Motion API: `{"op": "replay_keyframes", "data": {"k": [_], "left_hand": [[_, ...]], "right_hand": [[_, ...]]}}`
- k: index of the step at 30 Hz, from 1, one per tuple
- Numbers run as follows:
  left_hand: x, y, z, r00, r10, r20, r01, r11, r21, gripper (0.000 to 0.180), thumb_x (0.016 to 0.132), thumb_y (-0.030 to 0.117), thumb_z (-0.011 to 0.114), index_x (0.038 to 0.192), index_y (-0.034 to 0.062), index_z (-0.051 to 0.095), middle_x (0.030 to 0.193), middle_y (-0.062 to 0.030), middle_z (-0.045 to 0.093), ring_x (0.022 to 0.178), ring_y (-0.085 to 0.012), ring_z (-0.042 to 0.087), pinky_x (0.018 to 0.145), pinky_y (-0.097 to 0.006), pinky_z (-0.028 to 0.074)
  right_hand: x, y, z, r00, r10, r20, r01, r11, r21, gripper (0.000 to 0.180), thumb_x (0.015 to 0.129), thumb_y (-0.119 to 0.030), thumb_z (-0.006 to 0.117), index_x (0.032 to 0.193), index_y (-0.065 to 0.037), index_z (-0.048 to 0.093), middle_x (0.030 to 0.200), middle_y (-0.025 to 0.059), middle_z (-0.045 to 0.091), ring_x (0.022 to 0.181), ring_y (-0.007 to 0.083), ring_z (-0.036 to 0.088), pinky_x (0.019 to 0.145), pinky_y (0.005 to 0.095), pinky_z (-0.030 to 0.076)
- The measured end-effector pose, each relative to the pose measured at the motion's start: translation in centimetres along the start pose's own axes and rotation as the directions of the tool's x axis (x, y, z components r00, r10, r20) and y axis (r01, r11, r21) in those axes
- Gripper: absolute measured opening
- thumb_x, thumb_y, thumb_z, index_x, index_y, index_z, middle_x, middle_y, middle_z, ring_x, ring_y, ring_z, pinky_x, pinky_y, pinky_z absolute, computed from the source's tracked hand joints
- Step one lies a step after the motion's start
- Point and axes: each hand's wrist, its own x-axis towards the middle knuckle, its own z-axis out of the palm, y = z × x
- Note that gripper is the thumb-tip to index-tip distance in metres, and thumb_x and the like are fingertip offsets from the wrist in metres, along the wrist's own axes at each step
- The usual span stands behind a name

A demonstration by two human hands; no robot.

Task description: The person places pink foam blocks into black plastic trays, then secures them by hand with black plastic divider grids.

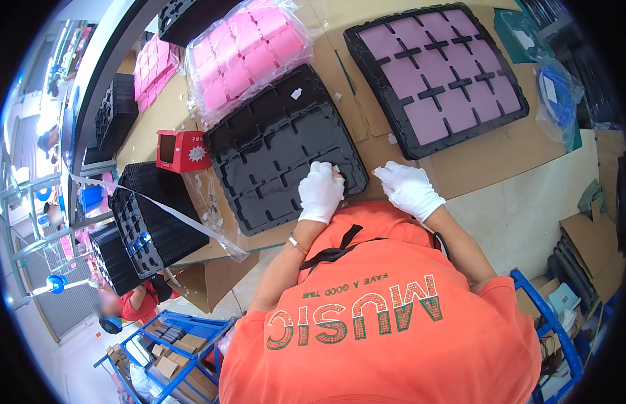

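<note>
While both white-gloved hands work at the near edge of an empty black compartment tray, a person in an orange shirt leans over a cardboard-covered worktop. The left hand rests on the tray's near corner, its fingers curled down onto the rim as if pinching something small there; what it grips, if anything, cannot be made out. The right hand sits just beside the tray on the bare cardboard, fingers drawn together in a loose pinch, its contents likewise hidden.

By the look of it, the step in hand is handling small pieces at this tray's near cells, and any further move would call for a fine fingertip hold, since the gloves hide the pieces and the cells are shallow.

Farther back on the worktop lies a second black tray, its cells filled with lilac squares. To its left sits a clear bag of pink squares, touching the far edge of the empty tray. A small red box stands near the tray's left side, and a stack of black trays rises at the worktop's left edge, crossed by a white strap. Blue plastic film lies at the right. Below, a blue metal cart holds cartons, and another person in red is nearby on the pale floor.
</note>
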Motion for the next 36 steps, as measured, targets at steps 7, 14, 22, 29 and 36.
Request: {"op": "replay_keyframes", "data": {"k": [7,14,22,29,36], "left_hand": [[-0.5,-4.6,-3.5,0.823,-0.315,0.472,0.497,-0.003,-0.868,0.006,0.084,0.01,0.06,0.087,0.0046,0.06,0.076,-0.0029,0.058,0.056,-0.0109,0.051,0.049,-0.026,0.039],[1.3,-1.7,-4.4,0.819,-0.214,0.532,0.573,0.342,-0.745,0.012,0.089,0.012,0.06,0.1,0.0061,0.06,0.074,0.0012,0.055,0.056,-0.007,0.049,0.047,-0.022,0.038],[2.6,-1.9,-3.1,0.89,0.315,0.331,-0.266,0.946,-0.186,0.021,0.085,0.017,0.058,0.105,0.0126,0.065,0.083,-0.0122,0.062,0.07,-0.0321,0.064,0.059,-0.044,0.051],[1.7,-2.5,-2.3,0.871,0.423,0.247,-0.408,0.906,-0.115,0.01,0.083,0.013,0.058,0.092,0.0104,0.062,0.077,-0.0097,0.058,0.065,-0.0288,0.063,0.054,-0.041,0.05],[-1.3,-3.3,-3.6,0.976,0.211,0.048,-0.176,0.903,-0.393,0.007,0.083,0.01,0.064,0.09,0.009,0.064,0.076,-0.009,0.059,0.06,-0.0239,0.059,0.052,-0.037,0.047]], "right_hand": [[-0.3,0.8,0.3,0.995,-0.007,-0.103,0.011,0.999,0.042,0.017,0.081,-0.012,0.056,0.097,-0.01,0.061,0.087,0.0114,0.061,0.071,0.0335,0.064,0.061,0.0458,0.05],[1.2,-0.2,0.0,0.998,-0.045,-0.037,0.045,0.999,0.001,0.022,0.083,-0.012,0.057,0.104,-0.01,0.063,0.09,0.0101,0.061,0.075,0.0318,0.064,0.064,0.0429,0.052],[1.5,-0.5,0.1,0.997,-0.066,-0.044,0.067,0.997,0.022,0.017,0.082,-0.011,0.056,0.098,-0.009,0.062,0.086,0.0122,0.061,0.071,0.0334,0.065,0.062,0.0452,0.052],[1.3,-0.4,0.0,0.997,-0.07,-0.04,0.071,0.997,0.02,0.019,0.082,-0.011,0.057,0.1,-0.01,0.063,0.087,0.0119,0.061,0.072,0.0331,0.065,0.062,0.0449,0.052],[1.9,0.1,0.3,0.998,-0.05,-0.046,0.051,0.998,0.027,0.021,0.083,-0.013,0.058,0.103,-0.01,0.062,0.088,0.0117,0.061,0.073,0.033,0.064,0.062,0.0444,0.052]]}}
